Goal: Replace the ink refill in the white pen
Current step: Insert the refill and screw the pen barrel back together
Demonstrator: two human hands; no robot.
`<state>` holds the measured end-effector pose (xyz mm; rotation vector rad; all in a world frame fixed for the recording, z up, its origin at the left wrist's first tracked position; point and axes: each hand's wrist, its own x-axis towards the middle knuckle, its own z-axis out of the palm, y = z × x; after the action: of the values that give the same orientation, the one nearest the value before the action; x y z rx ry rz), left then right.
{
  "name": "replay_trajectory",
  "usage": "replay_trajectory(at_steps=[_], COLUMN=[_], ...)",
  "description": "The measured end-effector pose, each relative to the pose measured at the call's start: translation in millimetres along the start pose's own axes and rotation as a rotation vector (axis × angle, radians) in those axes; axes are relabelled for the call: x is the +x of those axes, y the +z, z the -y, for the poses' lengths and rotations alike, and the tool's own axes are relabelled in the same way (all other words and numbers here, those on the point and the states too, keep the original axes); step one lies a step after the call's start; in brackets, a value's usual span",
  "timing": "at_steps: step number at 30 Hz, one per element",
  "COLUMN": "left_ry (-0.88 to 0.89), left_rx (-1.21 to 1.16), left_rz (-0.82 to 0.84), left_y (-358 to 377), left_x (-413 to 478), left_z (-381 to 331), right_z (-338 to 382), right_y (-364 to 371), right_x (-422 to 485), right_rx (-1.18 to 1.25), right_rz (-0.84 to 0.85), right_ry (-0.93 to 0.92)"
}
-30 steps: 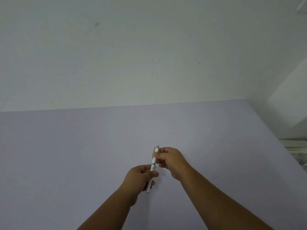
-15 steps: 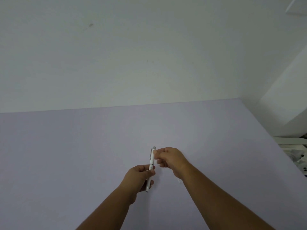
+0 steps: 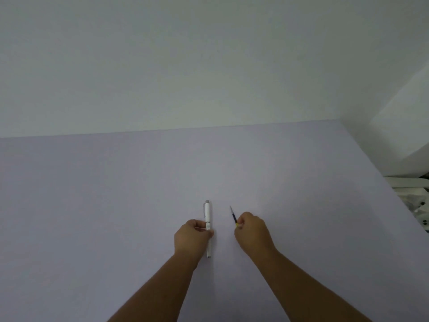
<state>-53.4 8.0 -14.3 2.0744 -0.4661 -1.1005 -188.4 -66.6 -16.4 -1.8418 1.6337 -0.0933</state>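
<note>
My left hand [image 3: 191, 237] grips the white pen [image 3: 207, 214] around its middle, above the lilac table [image 3: 92, 194]. The pen stands nearly upright in view, its grey cap end pointing away from me and its lower tip showing below my fingers. My right hand [image 3: 251, 232] sits a short way to the right, apart from the pen. It pinches a thin dark ink refill [image 3: 233, 216] near a yellow band, with the fine tip pointing away and slightly left. The refill's back end is hidden inside my fingers.
A plain white wall [image 3: 209, 66] rises behind the table's far edge. The table's right edge runs diagonally, and beyond it stands white furniture [image 3: 408, 184] with some cluttered items at the far right.
Both hands held the pen together before. Now my right hand has pulled away to the right and holds the dark refill. The pen stays in my left hand.
</note>
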Motion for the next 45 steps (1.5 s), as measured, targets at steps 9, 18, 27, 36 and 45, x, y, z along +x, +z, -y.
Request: replay_trajectory(at_steps=[9,18,27,36,45], left_ry=[0.024,0.026,0.019,0.023,0.046], left_rx=[0.113,0.14,0.131,0.152,0.165], left_rz=[-0.057,-0.063,-0.058,-0.064,-0.054], left_y=[7.9,9.6,9.3,8.9,8.7], left_x=[9.4,12.3,14.0,13.2,14.8], left_z=[6.1,7.5,9.3,11.3,15.5], right_z=[13.1,16.2,14.6,13.6,13.4], right_y=[18.7,24.3,24.7,23.9,23.4], right_x=[-2.0,-4.8,-6.7,-9.1,-10.4], right_rx=[0.052,0.088,0.127,0.155,0.172], right_rz=[0.046,0.047,0.05,0.03,0.02], right_ry=[-0.02,0.01,0.018,0.023,0.029])
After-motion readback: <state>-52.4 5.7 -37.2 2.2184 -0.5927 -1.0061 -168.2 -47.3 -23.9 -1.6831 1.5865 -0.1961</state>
